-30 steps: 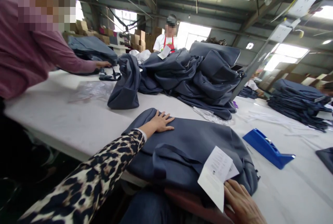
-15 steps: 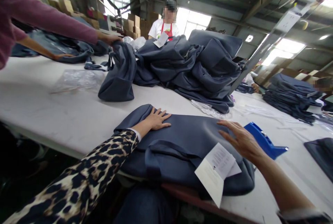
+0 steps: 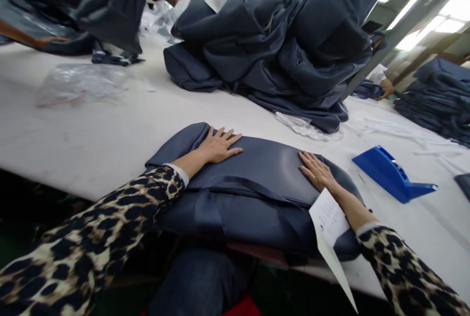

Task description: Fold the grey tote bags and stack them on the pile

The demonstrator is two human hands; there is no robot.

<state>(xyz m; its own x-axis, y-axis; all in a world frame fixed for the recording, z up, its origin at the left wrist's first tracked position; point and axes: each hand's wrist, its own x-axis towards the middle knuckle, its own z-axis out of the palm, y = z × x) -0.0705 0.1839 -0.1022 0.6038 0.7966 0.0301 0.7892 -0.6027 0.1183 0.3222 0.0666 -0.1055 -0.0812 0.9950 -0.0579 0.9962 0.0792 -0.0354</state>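
A dark navy bag [image 3: 264,164] lies on its side at the table's front edge, its strap [image 3: 249,184] running along the near side. Flat on its upper left part rests my left hand [image 3: 219,146], fingers spread. My right hand [image 3: 317,171] presses on the bag's upper right part, fingers stretched out. A white paper tag [image 3: 328,218] hangs from the bag's right end, partly in front of my right forearm. Neither hand grips anything.
A blue tape dispenser [image 3: 392,174] stands to the right on the white table [image 3: 147,120]. Behind the bag rises a heap of navy bags [image 3: 271,47]. Clear plastic [image 3: 84,83] lies at the left, near a co-worker's hand [image 3: 47,41]. A slanted metal post [image 3: 396,37] stands at the right.
My right hand has come down flat onto the bag's right part. The view has tilted down. At the left, the co-worker's bag has moved left, away from the heap.
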